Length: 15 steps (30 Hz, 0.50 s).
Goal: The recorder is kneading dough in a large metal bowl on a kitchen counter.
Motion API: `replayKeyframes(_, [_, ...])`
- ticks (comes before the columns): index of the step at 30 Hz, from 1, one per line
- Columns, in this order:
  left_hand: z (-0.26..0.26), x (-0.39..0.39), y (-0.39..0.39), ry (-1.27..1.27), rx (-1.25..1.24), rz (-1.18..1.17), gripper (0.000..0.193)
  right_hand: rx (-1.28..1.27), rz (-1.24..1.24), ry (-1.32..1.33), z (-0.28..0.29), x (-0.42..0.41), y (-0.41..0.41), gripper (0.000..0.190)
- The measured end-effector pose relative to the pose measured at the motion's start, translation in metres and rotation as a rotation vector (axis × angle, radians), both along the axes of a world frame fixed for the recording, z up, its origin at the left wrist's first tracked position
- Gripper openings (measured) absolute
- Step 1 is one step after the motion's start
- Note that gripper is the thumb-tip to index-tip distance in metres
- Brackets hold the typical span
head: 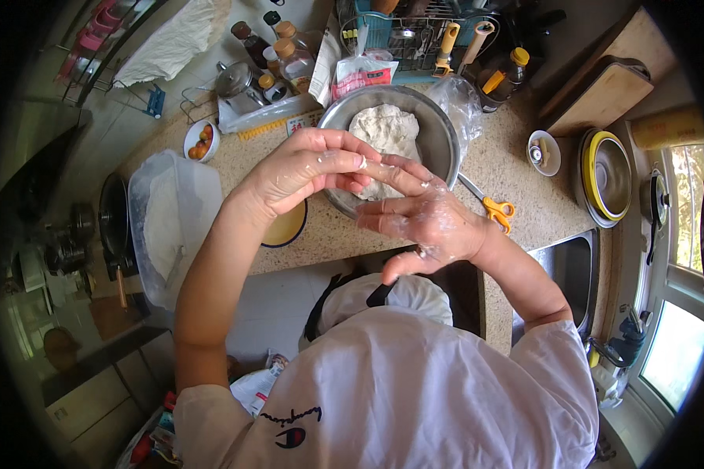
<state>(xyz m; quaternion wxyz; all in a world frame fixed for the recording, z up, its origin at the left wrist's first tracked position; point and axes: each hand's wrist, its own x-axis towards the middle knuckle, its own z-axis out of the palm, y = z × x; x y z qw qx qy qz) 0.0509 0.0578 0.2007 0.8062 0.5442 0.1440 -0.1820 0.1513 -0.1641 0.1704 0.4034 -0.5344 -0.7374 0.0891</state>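
My left hand (311, 167) pinches a finger of my right hand (425, 214) between thumb and fingertips, above the near rim of a stainless steel bowl (446, 135). Bits of dough cling to both hands, more on the right, whose fingers are spread. A rough, pale lump of dough (384, 129) lies in the bowl, partly hidden by my hands. Left of the bowl, under my left wrist, a dish (284, 228) with a pale yellowish inside and dark rim shows in part. A clear plastic tub (202, 193) of white flour (163, 225) stands further left.
Orange-handled scissors (497, 211) lie right of the bowl. Behind it are a wire rack (410, 58), a crumpled plastic bag (457, 105) and bottles (296, 64). A small bowl of reddish fruit (202, 140) stands at the left, a white bowl (544, 153) at the right, near the sink (569, 269).
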Motion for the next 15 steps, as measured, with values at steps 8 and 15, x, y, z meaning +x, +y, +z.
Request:
replayKeyframes(8, [-0.004,-0.002,0.001,0.022,0.158,0.064,0.023,-0.137,-0.176,-0.458,-0.013,-0.007,0.015,0.061])
replayKeyframes(15, [-0.008,-0.003,0.005,0.093,0.16,0.025,0.02,-0.107,-0.11,-0.458,-0.026,-0.001,0.02,0.06])
